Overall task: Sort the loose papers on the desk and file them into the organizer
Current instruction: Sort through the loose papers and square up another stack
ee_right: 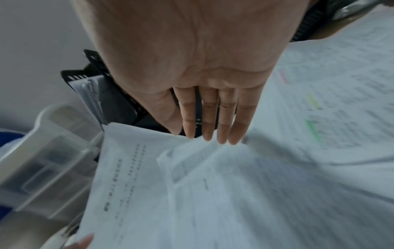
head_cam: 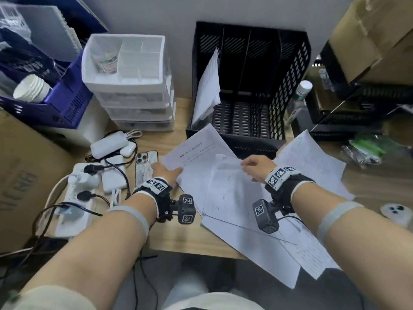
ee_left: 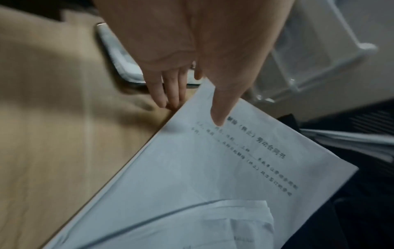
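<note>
A black slotted organizer (head_cam: 295, 86) stands at the back of the desk, and its leftmost slot holds white papers (head_cam: 207, 86). Loose sheets lie spread in front of it. My left hand (head_cam: 166, 173) (ee_left: 194, 112) pinches the left edge of a sheet with a printed heading (head_cam: 199, 148) (ee_left: 213, 168) (ee_right: 119, 168), thumb on top and fingers (ee_left: 168, 94) underneath. My right hand (head_cam: 252, 166) (ee_right: 204, 134) has straight fingers, and their tips touch the top edge of a sheet lying over it (head_cam: 230, 189) (ee_right: 234, 185). A sheet with coloured highlights (head_cam: 312, 157) (ee_right: 330, 101) lies to the right.
A phone (head_cam: 146, 157), chargers and a power strip (head_cam: 76, 193) with cables crowd the desk left of the papers. A white drawer unit (head_cam: 134, 97) stands left of the organizer and a bottle (head_cam: 299, 97) right of it. Some sheets overhang the desk's front edge (head_cam: 268, 260).
</note>
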The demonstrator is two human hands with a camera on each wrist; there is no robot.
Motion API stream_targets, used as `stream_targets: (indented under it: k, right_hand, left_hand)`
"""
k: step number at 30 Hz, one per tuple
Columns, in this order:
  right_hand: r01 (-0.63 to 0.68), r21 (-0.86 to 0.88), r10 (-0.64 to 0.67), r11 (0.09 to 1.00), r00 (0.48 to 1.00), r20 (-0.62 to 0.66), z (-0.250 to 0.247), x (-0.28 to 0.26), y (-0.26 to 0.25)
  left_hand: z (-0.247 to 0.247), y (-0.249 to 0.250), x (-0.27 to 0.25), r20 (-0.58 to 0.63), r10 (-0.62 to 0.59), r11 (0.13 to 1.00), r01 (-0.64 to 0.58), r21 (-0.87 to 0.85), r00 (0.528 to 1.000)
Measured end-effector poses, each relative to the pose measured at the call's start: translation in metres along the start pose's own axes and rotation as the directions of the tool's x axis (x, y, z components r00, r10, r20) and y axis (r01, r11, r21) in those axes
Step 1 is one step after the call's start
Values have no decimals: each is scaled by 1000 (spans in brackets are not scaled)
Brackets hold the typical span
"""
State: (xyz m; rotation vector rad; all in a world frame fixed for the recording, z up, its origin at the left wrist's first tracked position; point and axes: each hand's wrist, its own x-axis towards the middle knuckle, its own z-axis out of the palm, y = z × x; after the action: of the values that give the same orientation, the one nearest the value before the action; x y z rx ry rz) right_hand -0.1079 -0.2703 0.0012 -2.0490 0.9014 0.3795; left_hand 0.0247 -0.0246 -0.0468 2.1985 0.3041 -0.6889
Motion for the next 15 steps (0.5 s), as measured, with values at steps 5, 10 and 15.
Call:
stream_targets:
  k: [5, 10, 15]
  right_hand:
    - [30, -114, -18, 993, 995, 101, 15, -16, 56]
    - [98, -22, -97, 995, 995, 39, 19, -30, 83]
    - [117, 23, -117, 993, 993, 7, 10, -39, 75]
  left_hand:
    - [21, -26, -18, 70, -13, 989, 23, -145, 997]
    - [31, -39, -28, 50, 52, 979, -41, -201, 997]
    - [25, -34, -31, 25, 142, 943, -128, -309, 990]
